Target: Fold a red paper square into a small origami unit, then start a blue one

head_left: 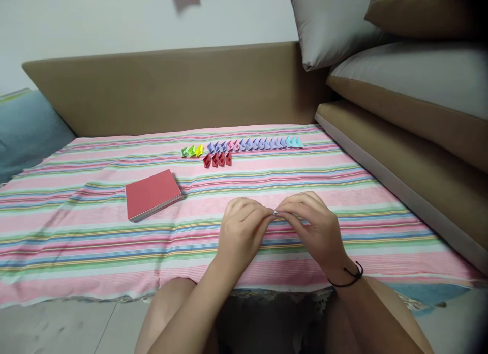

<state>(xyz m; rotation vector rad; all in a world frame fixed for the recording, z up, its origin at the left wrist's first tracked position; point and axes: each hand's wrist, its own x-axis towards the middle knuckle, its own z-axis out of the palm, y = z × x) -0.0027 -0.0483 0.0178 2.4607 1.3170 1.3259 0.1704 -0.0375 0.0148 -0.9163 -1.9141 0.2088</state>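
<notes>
Origami (248, 144) is lined up, seemingly done, beyond the red-topped stack (152, 194); right of it, one unfinished-looking scrap (275, 212) is pinched by left hand (241, 225) and right hand (317, 227).

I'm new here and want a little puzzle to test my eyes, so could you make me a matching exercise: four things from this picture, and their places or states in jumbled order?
Things
1. Red-topped block
2. Dark red paper shapes
3. Black cord
4. Tiny piece

Places or states
A. Around the right wrist
B. Lying by itself on the striped cloth
C. Pinched in the fingers of both hands
D. Four in a short row

Pairs: 1-B, 2-D, 3-A, 4-C
</notes>
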